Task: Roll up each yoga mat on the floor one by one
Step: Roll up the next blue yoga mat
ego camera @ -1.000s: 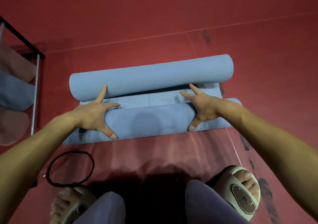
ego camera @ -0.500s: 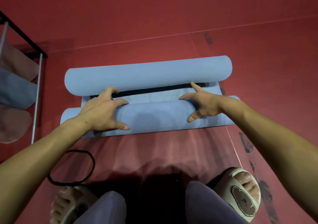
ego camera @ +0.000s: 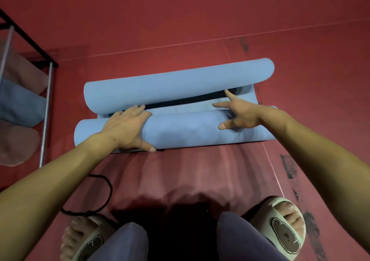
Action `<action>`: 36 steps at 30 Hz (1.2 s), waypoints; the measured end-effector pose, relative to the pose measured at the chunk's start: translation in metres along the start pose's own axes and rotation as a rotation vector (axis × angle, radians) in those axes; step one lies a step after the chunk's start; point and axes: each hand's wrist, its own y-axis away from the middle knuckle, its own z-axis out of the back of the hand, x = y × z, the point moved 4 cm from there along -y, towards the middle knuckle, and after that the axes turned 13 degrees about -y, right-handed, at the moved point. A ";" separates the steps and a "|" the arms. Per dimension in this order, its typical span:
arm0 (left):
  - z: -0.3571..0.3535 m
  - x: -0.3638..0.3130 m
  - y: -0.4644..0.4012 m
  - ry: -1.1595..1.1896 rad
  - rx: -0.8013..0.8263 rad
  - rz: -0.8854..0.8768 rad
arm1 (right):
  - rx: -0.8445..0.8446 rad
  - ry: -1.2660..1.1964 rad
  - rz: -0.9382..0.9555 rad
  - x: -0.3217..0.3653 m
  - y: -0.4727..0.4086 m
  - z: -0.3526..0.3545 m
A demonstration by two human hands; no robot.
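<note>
- Now my left hand (ego camera: 128, 127) curls over the near roll (ego camera: 180, 133) of the blue mat, fingers wrapped across its top.
- Right hand (ego camera: 239, 113) is spread wide, fingers straight, pressing that roll.
- Just beyond both hands lies the far roll (ego camera: 176, 86).

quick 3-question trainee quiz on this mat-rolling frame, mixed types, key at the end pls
1. True or false: both hands rest on the near roll of the blue mat.
2. What lies on the floor beside the person's left foot? A) a black cord loop B) a water bottle C) a folded towel
3. Fill in: between the near roll and the far roll, a flat strip of mat is still ____.

Key
1. True: the left hand wraps over it, and the right hand presses it with spread fingers.
2. A, the black cord loop.
3. Unrolled.
</note>
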 end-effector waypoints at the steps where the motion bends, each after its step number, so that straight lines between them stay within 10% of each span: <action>1: 0.000 0.001 0.000 -0.017 0.008 0.014 | -0.009 0.000 -0.003 0.001 0.001 0.001; 36: 0.019 0.013 -0.004 0.120 -0.314 0.217 | -0.492 0.364 0.036 0.027 0.003 -0.012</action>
